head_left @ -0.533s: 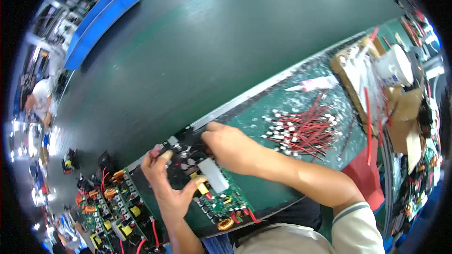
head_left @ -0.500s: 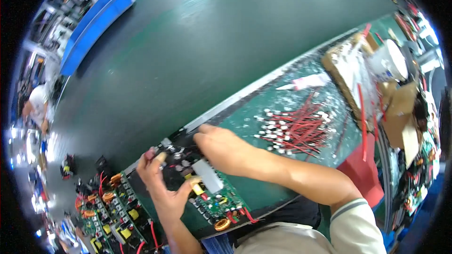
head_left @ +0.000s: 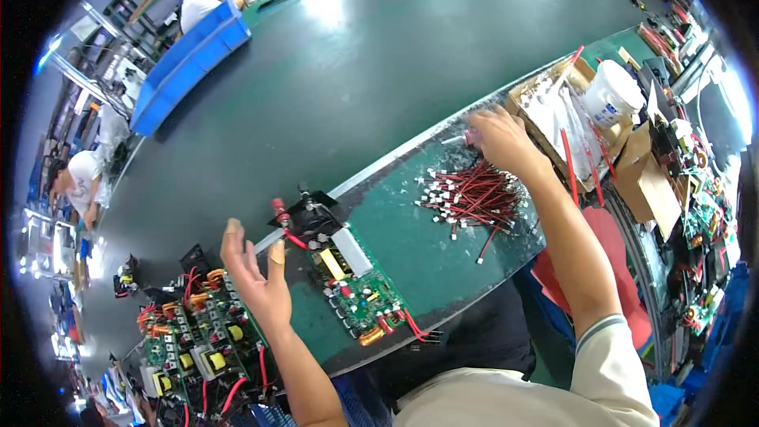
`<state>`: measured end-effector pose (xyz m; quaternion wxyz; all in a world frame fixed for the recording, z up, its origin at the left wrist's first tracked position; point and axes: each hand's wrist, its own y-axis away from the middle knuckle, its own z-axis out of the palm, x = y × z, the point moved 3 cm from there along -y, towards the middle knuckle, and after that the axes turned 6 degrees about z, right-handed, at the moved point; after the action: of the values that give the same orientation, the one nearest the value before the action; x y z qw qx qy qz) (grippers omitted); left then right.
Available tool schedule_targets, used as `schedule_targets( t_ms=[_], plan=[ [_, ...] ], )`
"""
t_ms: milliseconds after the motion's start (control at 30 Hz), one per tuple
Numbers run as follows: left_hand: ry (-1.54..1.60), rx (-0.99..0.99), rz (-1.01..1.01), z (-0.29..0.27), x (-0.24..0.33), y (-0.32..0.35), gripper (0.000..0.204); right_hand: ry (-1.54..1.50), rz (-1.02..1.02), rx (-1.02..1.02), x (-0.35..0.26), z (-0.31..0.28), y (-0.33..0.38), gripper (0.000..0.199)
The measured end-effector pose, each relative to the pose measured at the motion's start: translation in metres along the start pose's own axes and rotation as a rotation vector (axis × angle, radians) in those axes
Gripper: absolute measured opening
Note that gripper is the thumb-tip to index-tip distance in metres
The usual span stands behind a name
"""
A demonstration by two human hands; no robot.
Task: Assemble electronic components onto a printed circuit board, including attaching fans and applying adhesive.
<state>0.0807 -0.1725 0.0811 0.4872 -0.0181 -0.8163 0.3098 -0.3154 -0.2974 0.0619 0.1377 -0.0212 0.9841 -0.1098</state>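
Boards point(head_left: 207, 356) with red wires crowd the lower left of the frame. Just right of them, the left hand point(head_left: 259, 285) hangs over the bench point(head_left: 403, 233), fingers spread and holding nothing. Near it, at lower centre, a single green board point(head_left: 371, 298) lies flat on the bench, carrying a grey block point(head_left: 353, 253), a yellow part point(head_left: 332, 264) and red leads; a black panel point(head_left: 318, 207) sits at its far end. Right of centre lies a heap of wires point(head_left: 478, 199) with white plugs. Beyond it, the right hand point(head_left: 502, 138) covers most of a tube point(head_left: 470, 137); its fingers are bent and blurred, so whether they grip it I cannot tell. At right stand a carton point(head_left: 583, 75) and a white bucket point(head_left: 615, 95); at upper left, a blue bin point(head_left: 186, 71) and a person point(head_left: 198, 12).
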Motion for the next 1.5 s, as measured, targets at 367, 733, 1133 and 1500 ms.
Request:
schedule_targets(
  t_ms=[367,733,1133,1500],
  plan=[
    [0.589,-0.197,-0.175,0.027,0.063,0.022,0.058,-0.858,-0.309,0.075,-0.118,-0.063,0.069,0.039],
    [0.026,-0.118,0.375,0.016,0.008,0.012,0.031,-0.724,-0.271,-0.029,-0.1,-0.022,0.098,0.041],
    [0.804,-0.273,-0.447,0.055,0.053,0.018,0.093,-0.853,-0.329,-0.076,-0.158,-0.024,0.109,0.071],
    [0.913,-0.063,-0.477,0.059,0.058,0.01,0.087,-2.339,0.435,-0.321,-0.191,0.03,0.111,0.052]
  ],
)
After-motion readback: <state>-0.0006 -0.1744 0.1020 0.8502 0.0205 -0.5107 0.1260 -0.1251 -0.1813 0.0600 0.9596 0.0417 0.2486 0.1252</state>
